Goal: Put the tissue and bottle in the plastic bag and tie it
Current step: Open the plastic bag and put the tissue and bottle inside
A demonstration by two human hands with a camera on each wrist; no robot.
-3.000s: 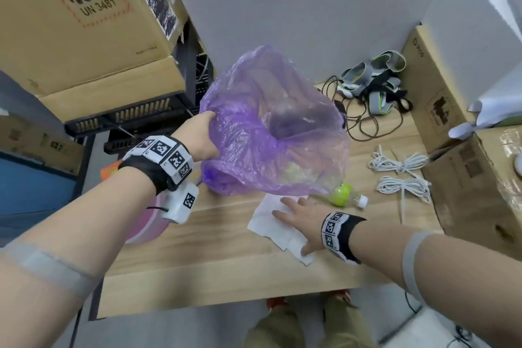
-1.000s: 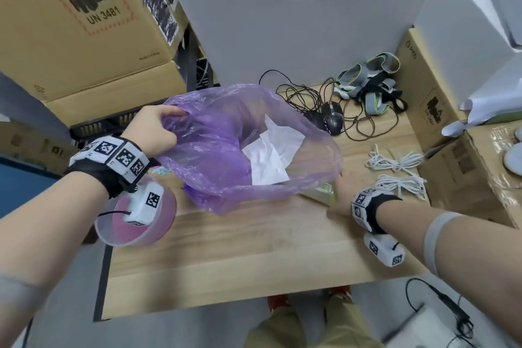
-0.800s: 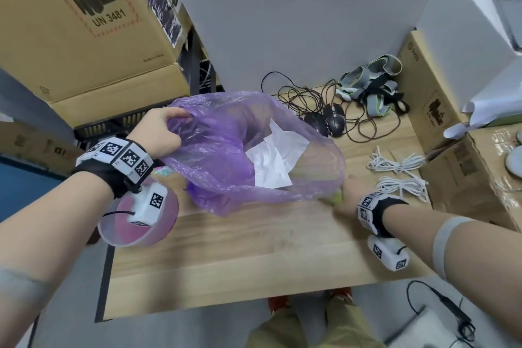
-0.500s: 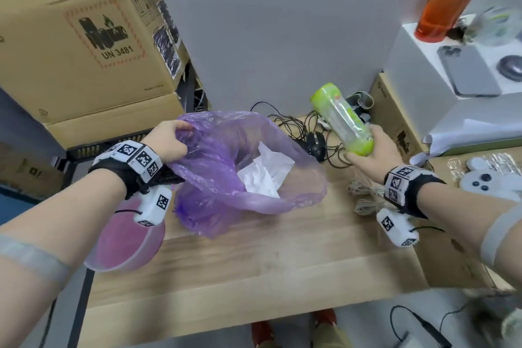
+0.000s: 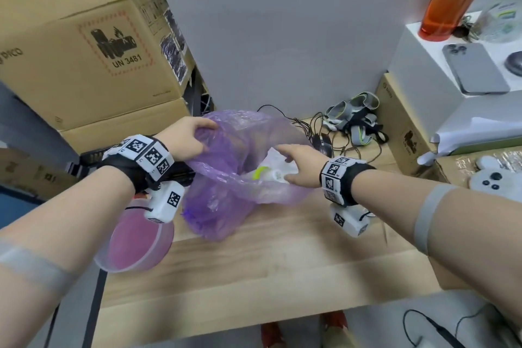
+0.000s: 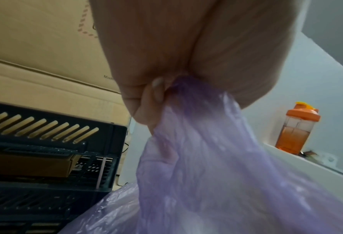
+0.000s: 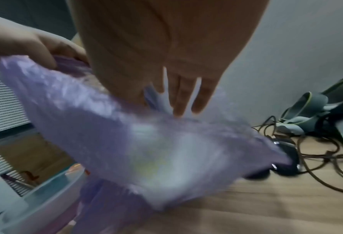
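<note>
Bag mouth open, cables behind

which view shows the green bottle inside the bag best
The head view: it looks down into the open purple bag, where the bottle lies on the tissue beside the right hand. The right wrist view gives only a blurred yellow-green smudge through the plastic. The left wrist view shows no bottle, just the left hand gripping the bag.

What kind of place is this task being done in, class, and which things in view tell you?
Probably an office storeroom or lab workbench: stacked cardboard boxes beside a wooden table, tangled cables and a mouse, and head straps against the wall.
</note>
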